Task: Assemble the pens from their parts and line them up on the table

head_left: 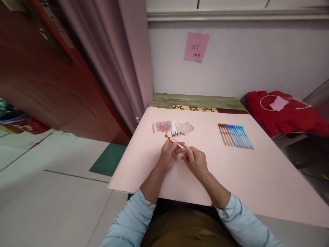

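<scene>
Both hands meet over the near left part of the table around a peach-coloured pen (177,142) with a brown end, tilted up to the left. My left hand (167,155) is closed around its middle, and the fingers of my right hand (196,160) pinch its lower right end. Close beyond the brown end lies a small brown piece (166,136). Further back are a row of reddish and grey pen parts (163,126), white refills (174,129) with dark tips, and pale translucent pieces (187,127). To the right, several brown, blue and turquoise pens (235,136) lie side by side.
A pale pink sheet (231,178) covers the table, its green patterned back edge (195,100) showing. Red cloth (285,113) with a cord is piled at the right. A curtain (113,51) and a brown door (64,85) stand at the left; a pink note (196,47) is on the wall.
</scene>
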{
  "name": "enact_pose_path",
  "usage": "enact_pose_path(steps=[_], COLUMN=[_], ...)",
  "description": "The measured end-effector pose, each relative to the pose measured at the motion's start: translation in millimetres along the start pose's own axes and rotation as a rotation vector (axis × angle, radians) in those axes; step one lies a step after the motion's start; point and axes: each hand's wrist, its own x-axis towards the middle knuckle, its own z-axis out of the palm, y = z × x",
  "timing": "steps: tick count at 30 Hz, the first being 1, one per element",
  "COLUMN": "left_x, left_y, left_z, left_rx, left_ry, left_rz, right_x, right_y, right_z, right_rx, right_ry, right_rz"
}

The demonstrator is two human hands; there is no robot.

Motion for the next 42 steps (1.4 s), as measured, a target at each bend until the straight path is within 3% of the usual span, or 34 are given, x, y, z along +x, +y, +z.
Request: enact_pose_path(steps=[6,12,18,26,31,35,42], left_x=[1.0,5.1,4.6,0.0,0.9,3.7,3.9], left_y=[-2.1,-4.4,-4.4,0.6,-0.5,-1.8,-0.6], left_z=[-1.5,-6.4,-5.6,-1.6,-3.3,-6.1,-5.0], left_rx=[0.047,0.049,0.053,0.005,0.002,-0.009,-0.004], left_ry=[-0.001,0.06,0.057,0.011,0.054,0.094,0.091], left_rz=[0.062,0.121,0.11,0.011,0.067,0.109,0.088], right_x=[2.3,1.6,-0.1,-0.8,0.1,-0.8,-2.9], right_y=[-0.8,2.8,7.4,3.6,3.9,4.1,2.7], right_z=[-2.7,-3.7,-2.1,-0.8,1.0,1.1,0.1], right_rx=[0.02,-0.089,-0.071,0.059,0.036,-0.039,-0.022], right_ry=[-0.086,0.02,0.033,-0.07,-0.098,-0.021,-0.049], right_rz=[0.026,0.017,0.029,0.026,0.023,0.006,0.006])
